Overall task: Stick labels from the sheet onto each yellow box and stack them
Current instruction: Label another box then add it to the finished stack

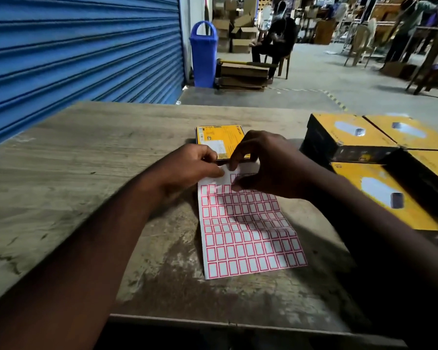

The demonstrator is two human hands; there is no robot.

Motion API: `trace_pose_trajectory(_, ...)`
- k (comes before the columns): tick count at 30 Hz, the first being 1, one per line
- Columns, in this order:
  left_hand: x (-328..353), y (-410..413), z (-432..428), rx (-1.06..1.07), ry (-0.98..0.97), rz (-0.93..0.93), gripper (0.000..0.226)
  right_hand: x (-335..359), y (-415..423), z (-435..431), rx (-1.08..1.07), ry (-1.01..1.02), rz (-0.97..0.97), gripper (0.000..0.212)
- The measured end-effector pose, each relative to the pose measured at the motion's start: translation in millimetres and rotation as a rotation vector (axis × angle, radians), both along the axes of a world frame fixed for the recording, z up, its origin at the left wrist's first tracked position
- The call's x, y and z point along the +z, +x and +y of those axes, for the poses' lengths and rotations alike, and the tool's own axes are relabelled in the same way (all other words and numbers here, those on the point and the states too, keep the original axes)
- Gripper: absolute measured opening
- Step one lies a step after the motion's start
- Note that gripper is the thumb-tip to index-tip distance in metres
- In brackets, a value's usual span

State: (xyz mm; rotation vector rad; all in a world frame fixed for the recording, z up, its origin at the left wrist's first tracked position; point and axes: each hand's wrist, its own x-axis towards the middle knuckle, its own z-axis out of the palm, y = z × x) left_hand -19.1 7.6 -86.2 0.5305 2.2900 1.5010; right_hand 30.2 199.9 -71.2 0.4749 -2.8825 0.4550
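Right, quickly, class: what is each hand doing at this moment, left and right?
Left hand: pinches the label sheet at its top left corner.
Right hand: fingers curled, pinching the sheet's top edge; whether a label is peeled cannot be told.

White label sheet (248, 238), gridded all over with pink-red outlined rectangles. Beyond it a yellow box (220, 137), with a pale printed patch and small black print. To the right, yellow-topped boxes (349, 133), black on the sides, each with a whitish blotch. Grey-brown table (86, 152), streaked with wood grain, worn paler in patches. Blue shutter (74, 51), ribbed in horizontal lines; blue bin (203, 54).
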Motion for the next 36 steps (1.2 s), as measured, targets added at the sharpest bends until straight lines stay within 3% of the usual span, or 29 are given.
trace_pose_trajectory(6,0.2,-1.5,1.6,-0.012,0.136,-0.167,0.012,-0.6,1.8,-1.6,0.014,0.039,0.048,0.034)
trace_pose_trajectory(12,0.8,-2.1,-0.4,-0.018,0.133,-0.226,0.016,1.1,4.6,-2.0,0.05,0.065,0.049,0.025)
trace_pose_trajectory(18,1.8,-0.6,0.3,-0.045,0.065,-0.196,0.029,-1.5,5.0,-6.2,0.074,0.088,0.041,0.023)
trace_pose_trajectory(24,1.3,-1.3,1.0,-0.032,0.081,-0.199,0.019,-4.5,4.7,-8.4,0.073,0.05,0.047,0.03)
trace_pose_trajectory(31,-0.9,-1.9,1.3,-0.028,0.117,-0.213,0.018,-5.4,5.6,-7.6,0.087,0.06,0.029,0.022)
trace_pose_trajectory(36,2.9,-0.4,0.1,-0.047,0.104,-0.221,0.018,-3.7,5.7,-9.2,0.083,0.027,0.013,0.033)
